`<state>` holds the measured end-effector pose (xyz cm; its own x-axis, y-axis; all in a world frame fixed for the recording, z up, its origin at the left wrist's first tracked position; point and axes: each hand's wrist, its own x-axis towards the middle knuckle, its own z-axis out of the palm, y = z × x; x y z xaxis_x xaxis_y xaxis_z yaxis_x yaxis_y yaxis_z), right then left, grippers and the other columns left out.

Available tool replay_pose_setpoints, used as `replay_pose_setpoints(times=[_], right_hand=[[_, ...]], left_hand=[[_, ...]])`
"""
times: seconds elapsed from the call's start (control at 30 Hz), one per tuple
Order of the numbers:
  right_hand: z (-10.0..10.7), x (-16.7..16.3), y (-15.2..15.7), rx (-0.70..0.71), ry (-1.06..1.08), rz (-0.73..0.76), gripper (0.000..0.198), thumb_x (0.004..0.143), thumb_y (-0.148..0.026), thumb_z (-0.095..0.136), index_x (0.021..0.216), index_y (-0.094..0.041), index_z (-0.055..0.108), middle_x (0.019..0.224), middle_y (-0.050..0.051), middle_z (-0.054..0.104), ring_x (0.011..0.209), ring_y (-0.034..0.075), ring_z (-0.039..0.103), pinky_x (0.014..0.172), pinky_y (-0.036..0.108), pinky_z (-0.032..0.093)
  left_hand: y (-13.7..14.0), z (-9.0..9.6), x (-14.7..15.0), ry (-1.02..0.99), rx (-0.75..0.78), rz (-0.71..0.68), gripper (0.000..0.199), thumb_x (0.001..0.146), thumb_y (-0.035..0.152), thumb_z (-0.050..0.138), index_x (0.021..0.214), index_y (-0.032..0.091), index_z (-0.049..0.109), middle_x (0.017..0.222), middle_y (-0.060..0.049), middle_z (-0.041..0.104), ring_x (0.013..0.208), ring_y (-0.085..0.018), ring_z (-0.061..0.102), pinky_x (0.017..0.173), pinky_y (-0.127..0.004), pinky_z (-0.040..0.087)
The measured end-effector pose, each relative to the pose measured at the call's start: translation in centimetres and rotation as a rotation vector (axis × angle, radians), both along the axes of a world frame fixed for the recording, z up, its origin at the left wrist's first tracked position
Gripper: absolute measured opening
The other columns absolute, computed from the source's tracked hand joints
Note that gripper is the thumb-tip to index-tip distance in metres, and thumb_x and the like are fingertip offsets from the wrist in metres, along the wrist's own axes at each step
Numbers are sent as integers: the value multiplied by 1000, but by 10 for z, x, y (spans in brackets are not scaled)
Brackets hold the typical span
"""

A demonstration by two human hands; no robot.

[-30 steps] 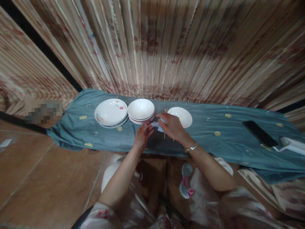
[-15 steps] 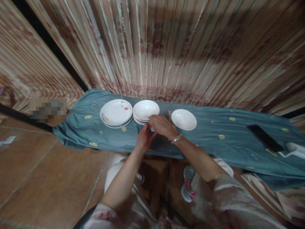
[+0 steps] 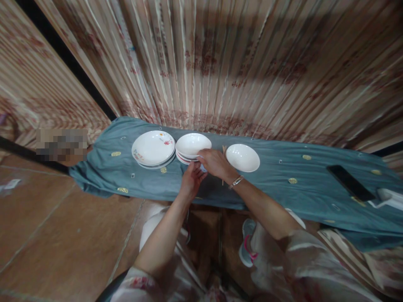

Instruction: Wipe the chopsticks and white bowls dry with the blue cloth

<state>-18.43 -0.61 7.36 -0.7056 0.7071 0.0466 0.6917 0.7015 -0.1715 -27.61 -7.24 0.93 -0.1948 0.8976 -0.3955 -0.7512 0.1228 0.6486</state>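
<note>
A stack of white bowls stands on the cloth in front of me, with reddish bands on the lower ones. My right hand, wearing a silver bracelet, is closed on the near right rim of the top bowl, which tilts slightly. Just below it, my left hand is at the near side of the stack, fingers bent and apart. A small pale patch shows between my hands; I cannot make out what it is. Chopsticks lie right of the stack, partly behind my right hand. Beyond them sits a single white bowl.
A stack of floral plates is at the left on the blue-green cloth. Toward the right end lie a black phone and a white object. A pleated curtain hangs behind the table.
The top bowl's rim has shifted slightly right and tilted a little. My right hand has moved slightly with it, while my left hand stays nearly in place.
</note>
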Motion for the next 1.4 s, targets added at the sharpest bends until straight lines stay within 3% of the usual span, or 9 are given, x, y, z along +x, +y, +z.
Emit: replay_pose_setpoints(times=[0.23,0.57,1.07,1.2,1.3,1.4], right_hand=[[-7,9,-13,57,69,-11,28,99,-21,34,105,-13,60,107,12,67,97,21,64,81,27,45],[-23,30,-22,153,282,21,29,100,-24,35,108,-13,60,112,14,66,106,20,61,93,30,46],[-29,69,-51,176,342,-33,29,98,-24,40,112,-13,62,118,15,67,113,21,62,97,33,48],[-32,86,-59,99,438,-18,28,96,-26,46,116,-14,61,123,14,65,112,22,63,95,34,50],[-24,105,-64,19,629,-111,28,92,-32,54,114,-18,63,116,10,69,105,23,66,91,35,52],[-6,126,-64,-73,834,-323,25,90,-37,56,102,-20,68,93,5,75,85,20,70,78,31,54]], left_hand=[[-1,3,2,53,53,-11,31,83,50,58,83,20,66,95,-5,66,81,-16,58,77,-29,47],[-4,7,-1,65,41,-32,40,73,58,66,83,19,65,102,-6,67,98,-20,61,80,-29,48],[-9,7,8,67,152,-55,37,62,41,78,89,18,69,95,-6,74,105,-25,64,91,-36,48],[-12,5,11,133,178,-69,34,60,34,77,87,16,69,94,-7,75,105,-28,65,94,-40,48],[-15,2,13,178,161,-96,35,59,35,75,87,14,68,91,-9,75,102,-30,66,92,-44,50],[-17,1,16,213,163,-131,37,60,38,73,87,13,68,90,-9,75,101,-31,66,88,-45,52]])
